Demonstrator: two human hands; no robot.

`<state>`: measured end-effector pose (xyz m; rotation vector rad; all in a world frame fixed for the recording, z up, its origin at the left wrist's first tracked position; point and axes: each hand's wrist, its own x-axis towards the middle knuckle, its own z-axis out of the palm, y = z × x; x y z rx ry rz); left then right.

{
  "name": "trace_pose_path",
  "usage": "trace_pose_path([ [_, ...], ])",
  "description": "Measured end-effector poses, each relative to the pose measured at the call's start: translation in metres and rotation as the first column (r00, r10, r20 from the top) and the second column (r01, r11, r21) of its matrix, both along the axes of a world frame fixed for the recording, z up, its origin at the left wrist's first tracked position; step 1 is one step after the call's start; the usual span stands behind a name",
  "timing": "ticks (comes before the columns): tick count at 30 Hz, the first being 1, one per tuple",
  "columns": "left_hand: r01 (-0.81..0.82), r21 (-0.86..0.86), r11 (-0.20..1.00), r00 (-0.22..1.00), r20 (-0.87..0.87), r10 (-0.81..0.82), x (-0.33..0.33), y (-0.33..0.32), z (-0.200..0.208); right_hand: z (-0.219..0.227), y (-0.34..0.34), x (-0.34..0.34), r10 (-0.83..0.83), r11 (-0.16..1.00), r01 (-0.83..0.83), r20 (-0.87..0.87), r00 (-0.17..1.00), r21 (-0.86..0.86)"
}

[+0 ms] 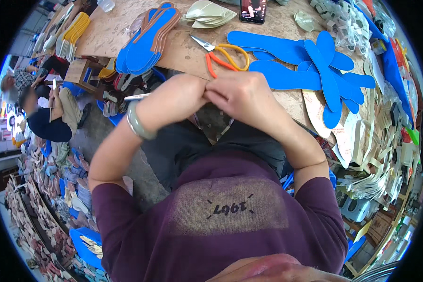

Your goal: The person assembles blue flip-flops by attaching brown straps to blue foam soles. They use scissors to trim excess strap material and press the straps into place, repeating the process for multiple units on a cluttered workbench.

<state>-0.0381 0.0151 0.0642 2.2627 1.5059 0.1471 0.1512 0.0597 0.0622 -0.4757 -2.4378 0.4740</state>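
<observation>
My left hand and my right hand meet at the table's near edge, fingers closed and pinched together. What they hold, if anything, is hidden by the fingers. Beside my left wrist, the end of a thin whitish piece sticks out; I cannot make out its kind or whether I hold it. Just beyond my right hand lie scissors with orange and yellow handles, blades slightly apart. Blue insoles are spread across each other to the right. Farther left, a stack of blue insoles with brown edges rests on the table.
Pale curved pieces and a phone lie at the table's far side. Clear plastic wrapping heaps at the far right. Yellow-topped insoles stand far left. Two people sit at the left, near piled shoe parts.
</observation>
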Motion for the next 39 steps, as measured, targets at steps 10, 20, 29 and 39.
trace_pose_path([
  [10, -0.088, -0.426, 0.9, 0.938, 0.267, 0.219, 0.015, 0.017, 0.018, -0.031, 0.044, 0.022, -0.229, 0.401, -0.365, -0.478, 0.848, -0.84],
  [20, 0.017, -0.459, 0.888, 0.297, 0.851, 0.434, 0.035, -0.004, -0.028, -0.053, 0.027, 0.007, -0.443, 0.359, -0.507, -0.621, 0.647, -0.784],
  [29, -0.051, -0.481, 0.875, 0.009, 0.876, 0.482, 0.05, -0.006, -0.039, -0.035, 0.014, -0.008, -0.482, 0.388, -0.477, -0.615, 0.624, -0.789],
  [39, -0.309, -0.412, 0.857, -0.315, 0.895, 0.316, 0.052, 0.001, -0.031, -0.033, 0.005, -0.016, -0.466, 0.515, -0.258, -0.519, 0.716, -0.818],
])
